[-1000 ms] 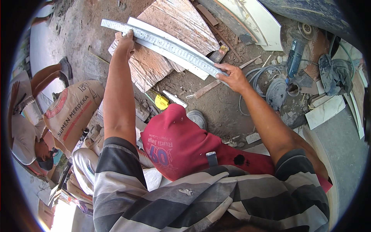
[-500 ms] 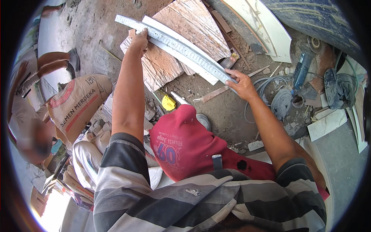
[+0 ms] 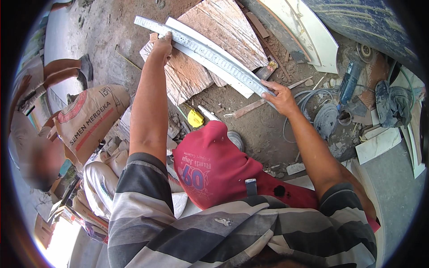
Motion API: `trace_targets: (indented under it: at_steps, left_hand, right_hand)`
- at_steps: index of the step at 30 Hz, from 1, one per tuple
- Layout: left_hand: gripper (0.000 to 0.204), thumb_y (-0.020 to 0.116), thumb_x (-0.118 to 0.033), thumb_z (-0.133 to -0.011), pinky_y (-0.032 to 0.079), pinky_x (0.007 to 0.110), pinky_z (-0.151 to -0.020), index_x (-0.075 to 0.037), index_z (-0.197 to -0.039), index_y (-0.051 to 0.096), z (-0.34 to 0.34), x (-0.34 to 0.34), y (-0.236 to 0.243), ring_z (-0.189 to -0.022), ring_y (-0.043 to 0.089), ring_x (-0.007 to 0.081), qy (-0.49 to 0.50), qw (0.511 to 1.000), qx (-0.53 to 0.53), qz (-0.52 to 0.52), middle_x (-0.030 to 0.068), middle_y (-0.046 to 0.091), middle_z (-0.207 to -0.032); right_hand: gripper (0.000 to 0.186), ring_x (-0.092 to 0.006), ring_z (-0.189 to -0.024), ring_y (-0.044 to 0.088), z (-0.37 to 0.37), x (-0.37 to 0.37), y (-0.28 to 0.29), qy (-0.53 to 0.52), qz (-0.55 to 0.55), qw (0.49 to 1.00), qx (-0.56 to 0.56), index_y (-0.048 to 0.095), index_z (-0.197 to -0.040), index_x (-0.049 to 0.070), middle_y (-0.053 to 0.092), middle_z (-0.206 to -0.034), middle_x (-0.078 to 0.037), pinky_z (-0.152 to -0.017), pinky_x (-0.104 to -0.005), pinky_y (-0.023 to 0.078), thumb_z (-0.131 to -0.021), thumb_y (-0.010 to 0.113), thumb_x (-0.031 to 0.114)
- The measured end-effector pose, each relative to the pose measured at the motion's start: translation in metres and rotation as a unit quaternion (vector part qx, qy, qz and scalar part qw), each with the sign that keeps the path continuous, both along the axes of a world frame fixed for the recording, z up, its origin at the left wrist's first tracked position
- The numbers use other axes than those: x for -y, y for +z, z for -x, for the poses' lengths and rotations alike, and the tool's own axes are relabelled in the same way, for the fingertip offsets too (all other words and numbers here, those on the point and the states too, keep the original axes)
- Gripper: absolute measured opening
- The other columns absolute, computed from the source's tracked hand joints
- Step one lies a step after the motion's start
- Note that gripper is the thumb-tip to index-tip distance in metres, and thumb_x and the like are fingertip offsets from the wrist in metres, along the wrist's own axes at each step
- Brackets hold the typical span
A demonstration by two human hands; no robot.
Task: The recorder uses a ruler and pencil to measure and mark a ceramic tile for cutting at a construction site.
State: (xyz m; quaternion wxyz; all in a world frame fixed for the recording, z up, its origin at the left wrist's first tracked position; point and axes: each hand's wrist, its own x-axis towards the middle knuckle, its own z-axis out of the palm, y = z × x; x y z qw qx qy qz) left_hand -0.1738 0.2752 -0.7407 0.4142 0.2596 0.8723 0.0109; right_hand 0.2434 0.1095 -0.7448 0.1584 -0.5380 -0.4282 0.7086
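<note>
A long grey metal channel (image 3: 208,54) with a row of holes and stamped marks slants from upper left to the middle of the view. Near its far left part, my left hand (image 3: 163,48) is closed on its edge. At the near right end, my right hand (image 3: 282,99) grips it with the thumb on top. Along and under the channel lies a white strip (image 3: 239,86), apparently tile, partly covered by it. Beneath both are tile slabs (image 3: 223,21) with a pinkish, grooved surface turned up. Another such slab (image 3: 187,85) lies nearer me.
A yellow tape measure (image 3: 195,118) lies on the dirt before my knee. At right are a blue angle grinder (image 3: 350,82), coiled grey cable (image 3: 308,99) and white tile offcuts (image 3: 380,145). A brown cement bag (image 3: 94,120) and another person (image 3: 29,138) are at left.
My hands and the metal channel stay almost where they were. The other person at left has shifted slightly.
</note>
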Motion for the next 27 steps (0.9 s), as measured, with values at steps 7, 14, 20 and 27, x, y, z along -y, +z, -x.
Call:
trace_targets:
  at_steps: [7,14,20,27]
  left_hand:
    - [0.061,0.040,-0.058,-0.101,0.044,0.039,-0.056,-0.002,-0.115,0.062,-0.005,-0.001,0.001,-0.072,0.053,0.0204,0.005,1.000,0.009,0.000,0.0106,0.061,-0.090]
    - [0.060,0.042,-0.056,-0.101,0.046,0.041,-0.061,-0.002,-0.117,0.063,-0.003,-0.002,-0.001,-0.083,0.056,0.0236,0.001,1.000,-0.003,-0.005,0.0127,0.064,-0.104]
    - [0.054,0.043,-0.057,-0.100,0.044,0.042,-0.079,-0.009,-0.122,0.059,-0.008,-0.001,-0.003,-0.092,0.052,0.0215,0.022,1.000,0.008,0.009,0.0051,0.059,-0.105]
    - [0.054,0.041,-0.058,-0.100,0.041,0.043,-0.082,-0.015,-0.130,0.056,-0.002,-0.004,-0.010,-0.099,0.050,0.0215,0.022,1.000,0.012,0.013,0.0041,0.058,-0.117]
  right_hand:
    - [0.047,-0.0166,-0.109,0.062,-0.002,0.002,-0.003,-0.007,0.005,1.000,-0.014,0.061,-0.131,0.005,0.065,-0.124,-0.011,-0.094,-0.0301,0.049,-0.087,0.074,0.012]
    - [0.048,-0.0177,-0.101,0.063,0.000,-0.002,0.007,0.031,-0.045,0.998,0.035,0.060,-0.131,0.007,0.066,-0.119,-0.011,-0.087,-0.0311,0.051,-0.086,0.075,0.014]
    - [0.045,-0.0204,-0.086,0.063,0.003,-0.006,0.005,0.002,-0.105,0.988,0.113,0.062,-0.126,0.006,0.067,-0.107,-0.012,-0.079,-0.0338,0.051,-0.087,0.073,0.022]
    - [0.032,-0.0279,-0.084,0.066,0.036,-0.065,0.021,-0.059,-0.261,0.946,0.183,0.066,-0.115,0.005,0.068,-0.100,-0.015,-0.077,-0.0376,0.053,-0.090,0.067,0.025]
